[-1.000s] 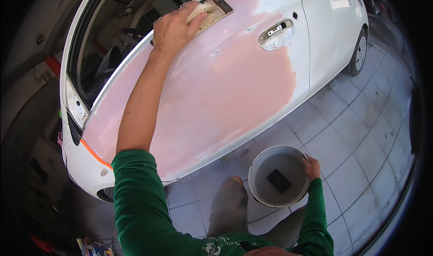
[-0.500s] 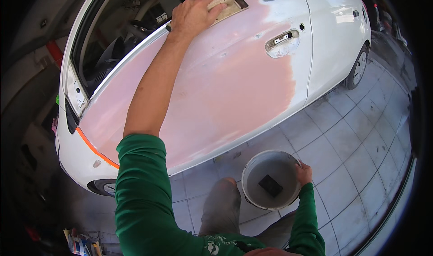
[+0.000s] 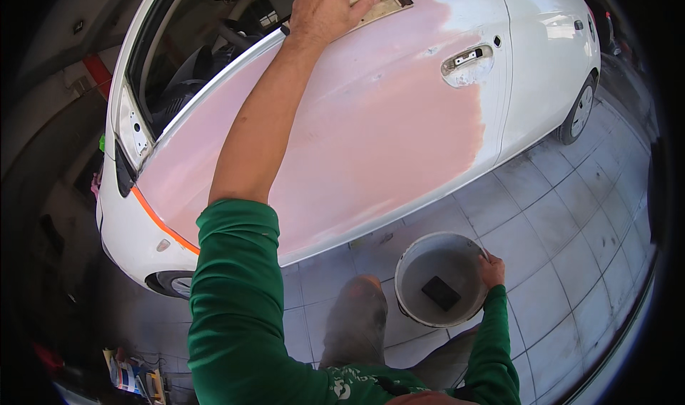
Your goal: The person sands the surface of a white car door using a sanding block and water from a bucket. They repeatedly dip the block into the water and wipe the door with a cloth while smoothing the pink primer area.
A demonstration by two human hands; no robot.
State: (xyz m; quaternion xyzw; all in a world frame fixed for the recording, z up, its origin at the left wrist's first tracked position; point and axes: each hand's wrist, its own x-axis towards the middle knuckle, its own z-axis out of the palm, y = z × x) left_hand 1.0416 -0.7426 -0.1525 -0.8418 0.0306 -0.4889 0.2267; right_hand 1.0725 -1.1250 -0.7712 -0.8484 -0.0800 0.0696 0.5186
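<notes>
My left hand (image 3: 327,11) is closed round a pale, worn sanding block (image 3: 382,5), which lies against the upper edge of a white car door (image 3: 378,119) just under the window opening. Much of the door's skin is covered with smooth pinkish filler, with white paint around it. Low on the right, my right hand (image 3: 492,270) grips the rim of a round bucket (image 3: 402,291). Greyish liquid fills part of the bucket, and a dark rectangular block (image 3: 441,293) shows in it. The far end of the sanding block is cut off by the frame's top.
The door's handle recess (image 3: 467,64) has no outer handle fitted. Orange tape (image 3: 164,223) runs along the front edge of the door. Grey floor tiles (image 3: 549,219) extend beside the car. Assorted items (image 3: 132,376) lie at the lower left, near the front wheel (image 3: 178,284).
The whole view has shifted a little, so the car and bucket appear further right and slightly higher. Both hands keep their grips; the sanding block stays at about the same spot on the door.
</notes>
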